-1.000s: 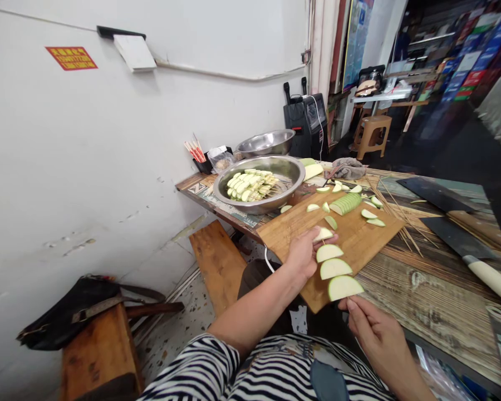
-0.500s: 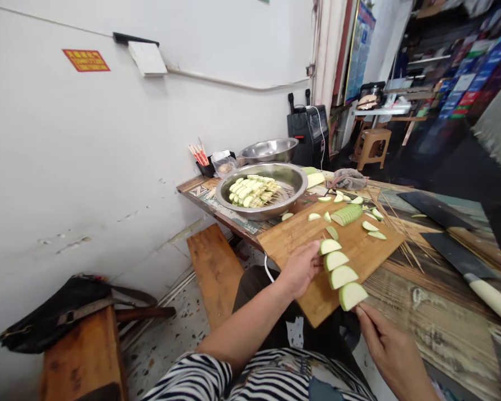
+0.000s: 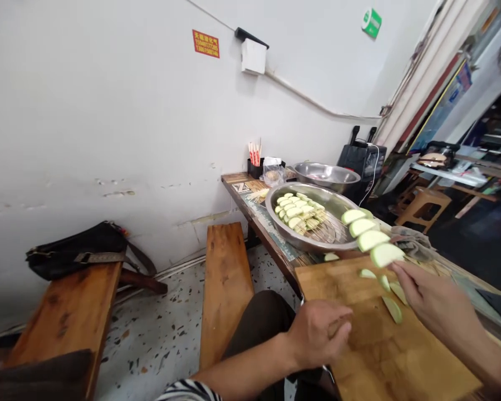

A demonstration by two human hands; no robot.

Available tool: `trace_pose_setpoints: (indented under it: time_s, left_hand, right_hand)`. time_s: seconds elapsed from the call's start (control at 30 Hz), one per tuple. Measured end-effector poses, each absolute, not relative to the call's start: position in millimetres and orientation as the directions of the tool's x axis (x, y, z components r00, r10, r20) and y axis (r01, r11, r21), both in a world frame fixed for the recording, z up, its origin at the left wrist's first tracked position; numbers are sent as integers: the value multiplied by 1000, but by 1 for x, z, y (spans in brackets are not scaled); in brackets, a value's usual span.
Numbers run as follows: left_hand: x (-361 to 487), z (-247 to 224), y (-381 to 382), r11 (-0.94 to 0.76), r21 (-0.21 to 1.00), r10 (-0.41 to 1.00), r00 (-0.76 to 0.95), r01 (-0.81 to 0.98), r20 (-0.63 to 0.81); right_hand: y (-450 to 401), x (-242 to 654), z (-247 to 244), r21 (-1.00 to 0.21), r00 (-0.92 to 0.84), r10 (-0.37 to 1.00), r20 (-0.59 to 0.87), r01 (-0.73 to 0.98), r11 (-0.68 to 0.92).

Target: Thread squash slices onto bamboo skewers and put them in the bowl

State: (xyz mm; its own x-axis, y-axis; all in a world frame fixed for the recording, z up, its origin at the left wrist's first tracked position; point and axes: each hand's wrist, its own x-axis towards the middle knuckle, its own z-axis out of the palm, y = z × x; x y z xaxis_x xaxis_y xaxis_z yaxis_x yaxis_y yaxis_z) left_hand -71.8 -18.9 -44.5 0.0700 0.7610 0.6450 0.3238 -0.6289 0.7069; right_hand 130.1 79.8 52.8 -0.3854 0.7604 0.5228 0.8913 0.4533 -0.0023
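Skewer of slices (image 3: 373, 240) right of centre in frame: four pale half-moons, thin green rinds, slanting row. Two steel bowls, front (image 3: 329, 200) and rear (image 3: 341, 175). Four loose slices visible on cutting board (image 3: 367, 345), lower right. My right hand (image 3: 428, 289) pinches skewer's near end. My left hand (image 3: 317, 334), lower centre, half curled; cannot tell if holding anything.

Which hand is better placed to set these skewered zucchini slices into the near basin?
The right hand, probably: it holds the skewered zucchini slices, which in view overlap the near metal basin. The left hand is curled by the cutting board, apart from them.
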Motion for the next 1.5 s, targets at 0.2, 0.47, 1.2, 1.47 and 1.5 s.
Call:
trace_pose_setpoints:
  time_s: [0.2, 0.47, 1.2, 1.47, 1.5]
  left_hand:
    - [-73, -65, -9, -685, 686, 725, 143, 246, 673]
    - [-83, -70, -1, -527, 830, 831, 318, 183, 458]
    - [-71, -24, -3, -186, 933, 971, 202, 308, 128]
    - [-34, 0, 12, -352, 678, 917, 384, 646, 111]
    - [-28, 3, 18, -366, 642, 915, 387, 674, 116]
  right_hand:
    - [203, 20, 72, 113, -500, 845, 187, 866, 487]
    - [255, -54, 56, 119, -478, 875, 73, 876, 468]
    - [41, 311, 9, 156, 218, 975, 42, 963, -222]
    - [66, 320, -12, 55, 209, 977, -43, 977, -206]
    - [73, 321, -14, 43, 229, 971, -71, 973, -226]
